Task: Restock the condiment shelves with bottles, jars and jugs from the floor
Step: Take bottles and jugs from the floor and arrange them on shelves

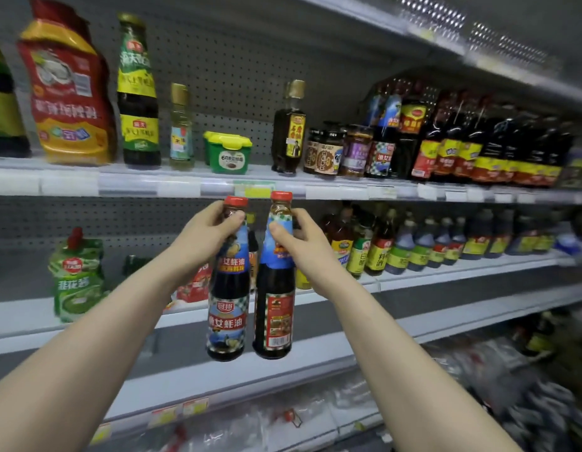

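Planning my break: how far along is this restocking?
Looks done: the upper shelf is packed with dark bottles at right. In hand: the left hand grips the left sauce bottle, the right hand the right sauce bottle, by their necks. Left: shelving both; the lower shelf shows gaps at left.
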